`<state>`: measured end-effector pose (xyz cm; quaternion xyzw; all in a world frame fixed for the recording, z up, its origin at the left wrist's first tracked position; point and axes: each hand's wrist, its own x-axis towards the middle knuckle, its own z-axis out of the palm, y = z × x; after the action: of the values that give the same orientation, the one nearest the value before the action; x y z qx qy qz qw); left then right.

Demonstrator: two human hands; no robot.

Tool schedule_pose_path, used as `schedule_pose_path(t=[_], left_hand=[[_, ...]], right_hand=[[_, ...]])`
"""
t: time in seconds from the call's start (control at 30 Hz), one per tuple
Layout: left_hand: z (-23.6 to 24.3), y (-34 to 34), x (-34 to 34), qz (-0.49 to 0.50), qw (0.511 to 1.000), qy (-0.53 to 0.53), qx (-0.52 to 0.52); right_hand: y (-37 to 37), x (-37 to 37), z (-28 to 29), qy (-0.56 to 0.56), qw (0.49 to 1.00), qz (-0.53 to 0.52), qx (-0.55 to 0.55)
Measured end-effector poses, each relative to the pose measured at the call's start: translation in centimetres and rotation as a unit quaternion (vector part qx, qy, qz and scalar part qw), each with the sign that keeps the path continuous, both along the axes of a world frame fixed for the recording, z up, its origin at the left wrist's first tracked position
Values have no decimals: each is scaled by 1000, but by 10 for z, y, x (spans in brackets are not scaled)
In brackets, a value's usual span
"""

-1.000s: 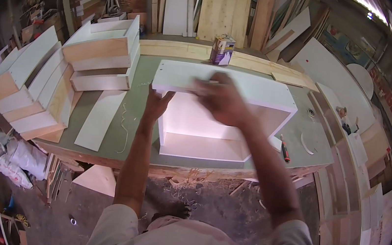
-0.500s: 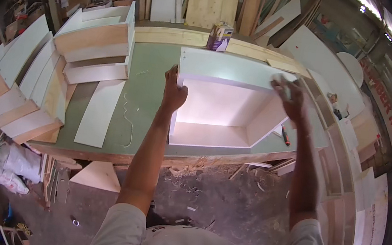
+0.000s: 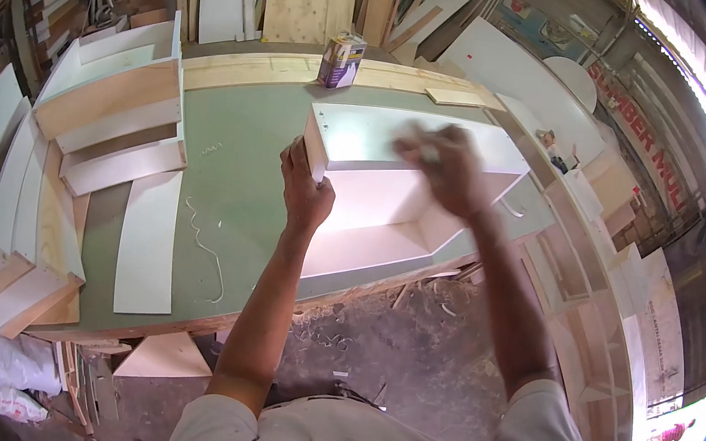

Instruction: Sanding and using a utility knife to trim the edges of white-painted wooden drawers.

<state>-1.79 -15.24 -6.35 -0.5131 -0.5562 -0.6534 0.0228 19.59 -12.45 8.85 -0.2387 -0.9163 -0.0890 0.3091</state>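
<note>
A white open-fronted box (image 3: pixel 416 151), like a drawer or small cabinet, rests on its side on the green-topped workbench (image 3: pixel 247 144). Its hollow faces me and its upper panel catches a bright reflection. My left hand (image 3: pixel 305 192) is closed round the box's left end, thumb on the near side and fingers behind. Over the upper panel my right hand (image 3: pixel 449 171) is smeared by motion. Its fingers are bent around a pale wad, like a rag, which is blurred and mostly hidden by the hand.
A purple and white carton (image 3: pixel 341 60) stands at the bench's far edge, near a long pale board (image 3: pixel 257 70). More drawer boxes (image 3: pixel 110 99) and a loose white panel (image 3: pixel 149 247) lie on the left. Shelf-like frames (image 3: pixel 590 314) run along the right. Shavings litter the floor (image 3: pixel 373 339).
My right hand has swept left along the upper panel, from its right end toward the middle. My left hand stays on the left end. The whole view has shifted and turned a little.
</note>
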Motion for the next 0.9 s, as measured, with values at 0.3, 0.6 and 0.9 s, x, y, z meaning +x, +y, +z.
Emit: schedule_pose_path(t=[0.3,0.6,0.9], left_hand=[[-8,-4,-6,15,1000,15,-7],[-16,1,-18,39,998,24,-31],[-17,11,-4,9,1000,-5,23]], right_hand=[[-25,-36,16,12,997,27,-75],[-27,-72,15,15,995,82,-51],[-37,-84,3,34,985,171,1]])
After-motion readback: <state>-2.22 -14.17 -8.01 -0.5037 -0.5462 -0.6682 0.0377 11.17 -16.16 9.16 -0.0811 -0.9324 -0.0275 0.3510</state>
